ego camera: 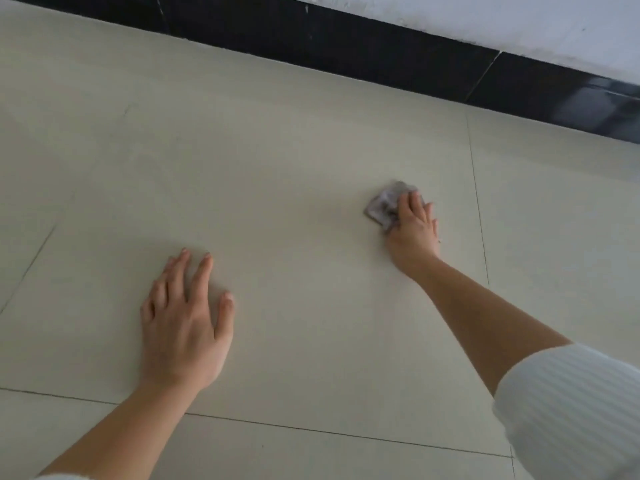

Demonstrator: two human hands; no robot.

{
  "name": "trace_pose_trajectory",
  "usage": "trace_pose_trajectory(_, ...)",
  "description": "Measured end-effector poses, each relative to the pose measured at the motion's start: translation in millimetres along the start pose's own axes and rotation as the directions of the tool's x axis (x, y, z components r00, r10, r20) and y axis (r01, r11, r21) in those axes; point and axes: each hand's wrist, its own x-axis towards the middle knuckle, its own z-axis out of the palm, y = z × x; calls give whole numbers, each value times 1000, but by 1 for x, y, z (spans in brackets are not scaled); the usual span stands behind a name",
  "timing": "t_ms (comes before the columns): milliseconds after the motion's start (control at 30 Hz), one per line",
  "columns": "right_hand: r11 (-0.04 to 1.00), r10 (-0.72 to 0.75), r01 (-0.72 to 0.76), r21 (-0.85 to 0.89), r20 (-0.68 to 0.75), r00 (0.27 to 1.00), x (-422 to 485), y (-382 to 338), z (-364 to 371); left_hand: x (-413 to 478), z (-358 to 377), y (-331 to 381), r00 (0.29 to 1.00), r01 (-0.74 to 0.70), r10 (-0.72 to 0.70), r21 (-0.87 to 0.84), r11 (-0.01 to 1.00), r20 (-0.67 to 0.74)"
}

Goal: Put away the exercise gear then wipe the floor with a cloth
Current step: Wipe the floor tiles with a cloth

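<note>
**Right hand on the cloth, left hand flat on the floor**

Here we are, down low over the pale tiled floor (277, 150), and both hands are in shot. The left hand (183, 323) lies palm down on the tile. Its fingers are straight and spread, the thumb is out to the side, and it holds nothing at all. It's simply planted there, bare forearm running back toward the near left corner.

Over to the right hand (414, 230), reaching well forward with the arm stretched out. It lies on top of the cloth (384, 206), fingers laid fairly flat and fanned across it, pressing it against the floor. The thumb is out of sight on the cloth side, so I can't say whether it's tucked around an edge. What shows is a flat, pressing hand rather than a fist.

The cloth itself is a small grey, crumpled piece, bunched up. It pokes out from under the fingertips on the left and far sides. It sits on the same big tile as the left hand, farther out and well apart from it, with a grout line (479, 216) running just to the right of the right hand.

A white ribbed sleeve (571, 410) is pushed up the right arm. Beyond everything, a black skirting (346, 39) runs along the foot of a white wall (485, 15).
</note>
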Motion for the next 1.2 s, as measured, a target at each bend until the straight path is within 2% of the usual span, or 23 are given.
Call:
trace_pose_trajectory(67,981,-192,193,-14,33,981,-10,-40,18,0,0,0,1000,-8,9,11,1000,-4)
trace_pose_trajectory(133,915,-402,403,-17,56,914,-33,-69,34,0,0,0,1000,-9,9,18,1000,-11)
trace_pose_trajectory(200,812,-576,584,-17,144,805,-57,-78,44,0,0,0,1000,-5,5,23,1000,-12)
trace_pose_trajectory(267,681,-721,731,35,205,662,-68,-66,43,-1,0,-1,1000,-2,2,22,1000,-13)
trace_pose_trajectory(300,623,-771,781,56,214,600,-68,-57,41,-1,0,-1,1000,-1,1,21,1000,-14)
trace_pose_trajectory(333,598,-790,799,68,217,573,-64,-46,38,-1,0,-1,1000,0,1,21,1000,-13)
trace_pose_trajectory(367,626,-773,777,68,192,605,-55,-34,37,-1,0,-1,1000,2,-2,22,1000,-9)
trace_pose_trajectory(400,689,-723,721,71,131,678,-42,-22,35,-1,0,-1,1000,6,-6,23,1000,-3)
trace_pose_trajectory(467,852,-517,517,74,-23,856,-14,-2,22,0,0,-1,1000,14,-14,22,1000,10)
trace_pose_trajectory(533,950,-296,303,69,-97,950,15,15,6,0,0,-1,1000,14,-14,28,1000,20)
trace_pose_trajectory(600,993,-101,107,45,-124,987,40,20,-6,0,0,-1,999,13,-14,37,999,29)
trace_pose_trajectory(667,998,59,-56,31,-125,990,54,5,-9,0,0,-1,999,16,-17,39,999,37)
trace_pose_trajectory(733,989,150,-148,30,-102,983,62,-20,-3,0,0,-1,999,19,-20,37,999,39)
trace_pose_trajectory(800,995,99,-97,26,-97,990,68,-50,6,0,0,-2,999,8,-10,45,999,37)
trace_pose_trajectory(933,976,-218,218,-2,-32,975,57,-116,34,1,1,-2,1000,-1,-1,63,998,25)
trace_pose_trajectory(1033,901,-434,434,15,56,899,27,-144,49,2,-1,0,1000,-6,5,72,997,12)
trace_pose_trajectory(1100,827,-560,563,6,114,821,6,-143,50,2,-1,0,1000,-2,1,74,997,7)
trace_pose_trajectory(1200,770,-627,637,20,209,751,-21,-128,46,2,-2,1,1000,2,-4,78,997,29)
